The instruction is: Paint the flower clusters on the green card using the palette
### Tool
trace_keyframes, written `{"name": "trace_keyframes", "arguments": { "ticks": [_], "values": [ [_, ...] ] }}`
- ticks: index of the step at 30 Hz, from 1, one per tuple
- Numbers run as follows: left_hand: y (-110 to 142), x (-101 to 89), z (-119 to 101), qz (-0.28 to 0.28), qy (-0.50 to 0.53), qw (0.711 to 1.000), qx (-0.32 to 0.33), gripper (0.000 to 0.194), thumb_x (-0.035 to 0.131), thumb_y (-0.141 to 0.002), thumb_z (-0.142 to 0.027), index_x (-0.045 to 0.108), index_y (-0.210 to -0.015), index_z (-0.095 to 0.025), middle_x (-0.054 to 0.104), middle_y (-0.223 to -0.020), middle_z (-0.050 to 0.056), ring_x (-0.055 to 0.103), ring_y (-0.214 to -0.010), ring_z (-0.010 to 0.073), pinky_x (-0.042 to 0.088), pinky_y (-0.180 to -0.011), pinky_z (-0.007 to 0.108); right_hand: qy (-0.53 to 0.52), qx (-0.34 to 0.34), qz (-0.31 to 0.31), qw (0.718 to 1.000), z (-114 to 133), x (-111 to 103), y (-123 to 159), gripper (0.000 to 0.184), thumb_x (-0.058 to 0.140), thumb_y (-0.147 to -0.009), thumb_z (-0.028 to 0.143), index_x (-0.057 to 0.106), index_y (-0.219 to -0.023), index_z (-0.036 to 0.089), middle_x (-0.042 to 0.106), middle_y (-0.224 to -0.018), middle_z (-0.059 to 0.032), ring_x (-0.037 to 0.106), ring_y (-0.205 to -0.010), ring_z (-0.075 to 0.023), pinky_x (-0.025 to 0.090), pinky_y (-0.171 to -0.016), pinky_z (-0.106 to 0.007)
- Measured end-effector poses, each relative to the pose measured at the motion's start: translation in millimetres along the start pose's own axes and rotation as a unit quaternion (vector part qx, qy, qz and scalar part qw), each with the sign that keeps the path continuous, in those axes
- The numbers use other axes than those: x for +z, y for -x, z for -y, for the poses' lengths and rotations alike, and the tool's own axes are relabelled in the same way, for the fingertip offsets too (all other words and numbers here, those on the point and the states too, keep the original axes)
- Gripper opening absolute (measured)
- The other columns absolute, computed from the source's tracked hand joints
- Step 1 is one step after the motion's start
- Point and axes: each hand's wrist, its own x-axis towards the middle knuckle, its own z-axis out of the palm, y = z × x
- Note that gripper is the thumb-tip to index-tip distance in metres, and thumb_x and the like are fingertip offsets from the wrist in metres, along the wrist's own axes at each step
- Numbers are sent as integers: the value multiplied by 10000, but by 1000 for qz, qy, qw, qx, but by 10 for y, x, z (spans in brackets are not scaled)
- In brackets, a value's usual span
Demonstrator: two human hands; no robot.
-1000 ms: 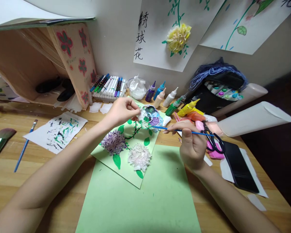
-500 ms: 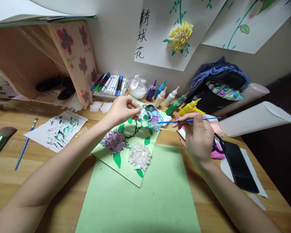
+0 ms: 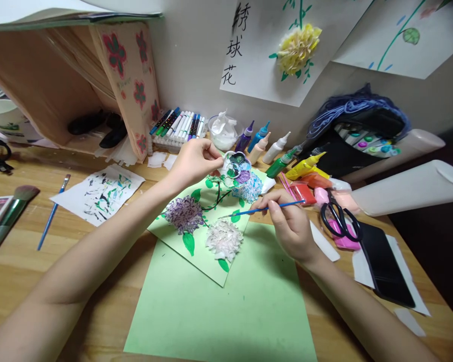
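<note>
Left hand [image 3: 197,162]: fingers pinched on left rim of paint palette [image 3: 243,177]
Palette: center of frame, beside blue flower [image 3: 252,188]
Right hand [image 3: 290,223]: fingers closed around thin blue paintbrush [image 3: 262,207], right of center
Brush tip: points left, just above white flower [image 3: 224,240]; contact with paper, can't tell
Flower sheet [image 3: 207,261]: center, overlaps larger green sheet [image 3: 219,322], lower middle
Purple flower [image 3: 183,215]: left of white one
Frame right: scissors [image 3: 338,222], black phone [image 3: 387,266] on surface [image 3: 434,306]

Your forearms [image 3: 109,246] reach toward the far edge of the tabletop [image 3: 22,281], left hand [image 3: 197,162] pinched farther out, right hand [image 3: 287,223] curled nearer you.
</note>
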Motion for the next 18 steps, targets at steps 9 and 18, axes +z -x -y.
{"name": "trace_keyframes", "arguments": {
  "ticks": [9, 18],
  "values": [
    [-1, 4, -2, -1, -5, 1000, 1, 65, 640, -675, -153, 585, -643, -139, 642, -519, 17, 613, -471, 103, 472, -458, 198, 57, -44, 25, 997, 10, 4, -8, 170, 399, -954, 227, 554, -888, 203, 622, -817, -34, 614, -776, -161, 473, -719, -313],
    [4, -3, -38, -8, 0, 1000, 7, 78, 633, -679, -121, 580, -624, -138, 628, -492, 9, 602, -448, 88, 449, -444, 183, 41, -64, 41, 996, -2, -24, -6, 148, 410, -944, 191, 550, -907, 218, 608, -836, -26, 601, -797, -161, 464, -738, -318]
  ]
}}
